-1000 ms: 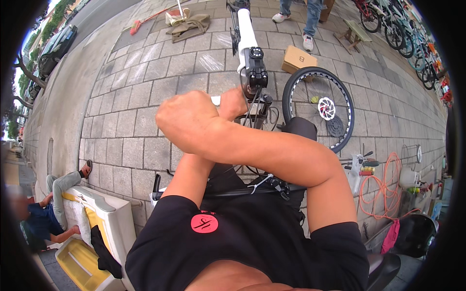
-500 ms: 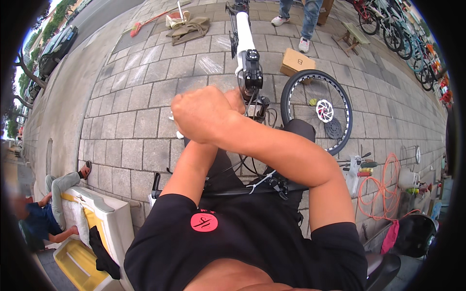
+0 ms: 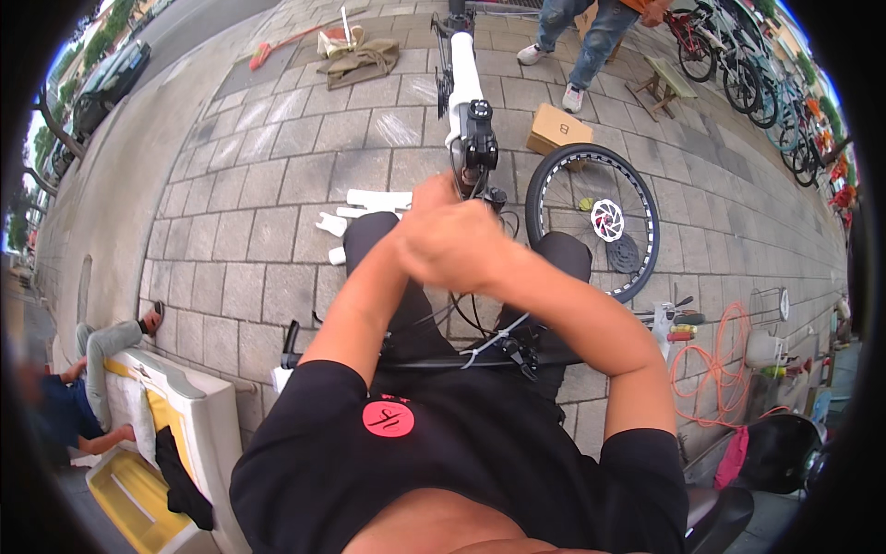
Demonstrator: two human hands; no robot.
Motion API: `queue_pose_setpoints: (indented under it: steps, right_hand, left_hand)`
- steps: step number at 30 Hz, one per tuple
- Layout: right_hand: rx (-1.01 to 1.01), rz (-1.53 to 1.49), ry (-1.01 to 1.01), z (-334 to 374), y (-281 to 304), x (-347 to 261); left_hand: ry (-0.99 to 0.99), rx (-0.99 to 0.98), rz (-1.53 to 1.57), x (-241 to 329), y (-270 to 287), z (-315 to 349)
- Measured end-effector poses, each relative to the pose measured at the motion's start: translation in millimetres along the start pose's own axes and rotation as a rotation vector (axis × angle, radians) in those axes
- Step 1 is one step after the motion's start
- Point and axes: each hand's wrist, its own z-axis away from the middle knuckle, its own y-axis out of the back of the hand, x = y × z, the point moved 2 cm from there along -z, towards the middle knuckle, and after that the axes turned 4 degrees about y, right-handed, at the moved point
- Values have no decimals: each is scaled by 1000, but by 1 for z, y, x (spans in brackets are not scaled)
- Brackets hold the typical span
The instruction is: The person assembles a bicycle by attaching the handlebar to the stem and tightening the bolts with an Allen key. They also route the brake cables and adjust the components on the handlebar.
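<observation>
Cardboard box (image 3: 558, 127), contents hidden, sits on pavement (image 3: 221, 294) just beyond black-tyred wheel (image 3: 607, 222). White bicycle frame (image 3: 466, 72), black stem (image 3: 479, 140) at near end, stretches ahead, well in from pavement's left edge. Right hand (image 3: 452, 245) curled, blurred; left hand (image 3: 432, 192) partly hidden, near stem; cannot tell what either grips.

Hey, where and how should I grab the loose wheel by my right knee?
Probably by the tyre at its right edge, coming from the right: that arc is uncovered, while your right knee hides the lower left and the box sits by the far edge. The exposed brake disc makes the middle a poor hold.
</observation>
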Motion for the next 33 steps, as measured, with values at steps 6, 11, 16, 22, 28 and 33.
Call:
queue_pose_setpoints:
  steps: [6, 11, 16, 22, 28, 33]
  right_hand:
    - [-48, -98, -778, 132, 2, 138]
    - [-191, -313, -828, 151, -48, 186]
    - [-160, -415, -847, 134, -81, 191]
    - [-229, -324, -827, 128, -83, 191]
    - [-161, -287, -776, 141, -91, 195]
    - [-180, -285, -821, 140, -89, 198]
  left_hand:
    - [169, -281, 287, 5, 36, 11]
    - [126, -335, 660, -15, 32, 12]
    - [82, -295, 624, -19, 26, 14]
    - [104, -285, 595, -10, 32, 21]
    - [129, -303, 574, -6, 29, 20]
    - [108, -281, 651, -14, 17, 14]
